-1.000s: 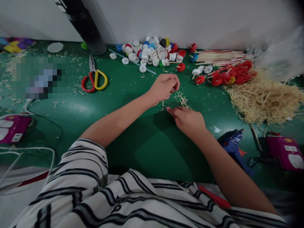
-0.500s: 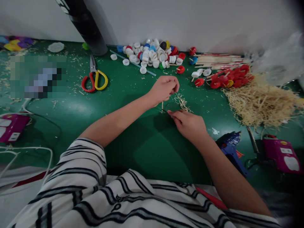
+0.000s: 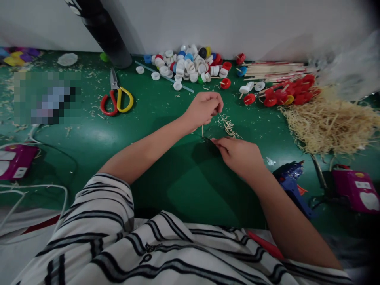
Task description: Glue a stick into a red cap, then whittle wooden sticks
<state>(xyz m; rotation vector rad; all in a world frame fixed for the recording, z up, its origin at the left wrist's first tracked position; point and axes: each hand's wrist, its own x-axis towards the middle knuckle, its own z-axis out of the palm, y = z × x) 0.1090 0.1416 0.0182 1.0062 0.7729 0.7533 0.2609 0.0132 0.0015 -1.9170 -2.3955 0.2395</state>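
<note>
My left hand (image 3: pixel 204 107) is closed with its fingers curled. A short length of thin wooden stick (image 3: pixel 202 131) sticks out below it, pointing down toward the table. My right hand (image 3: pixel 241 156) pinches a small, thin, dark tool (image 3: pixel 208 140), perhaps a blade; the fingers cover most of it. The tool's visible end lies close to the stick's lower tip, and I cannot tell whether they touch. Between and just beyond the hands is a little pile of curled wood shavings (image 3: pixel 228 126).
Scissors (image 3: pixel 117 95) lie left. Bottle caps (image 3: pixel 190 65) heap by the wall beside a dark bottle (image 3: pixel 107 37). Sticks (image 3: pixel 273 71), red caps on sticks (image 3: pixel 287 93) and a straw-like shavings heap (image 3: pixel 329 126) sit right. A blue glue gun (image 3: pixel 292 190) is near my right forearm.
My right hand has shifted slightly to the right, and the dark tool with it. My left hand keeps nearly the same place. The whole view has moved a little.
</note>
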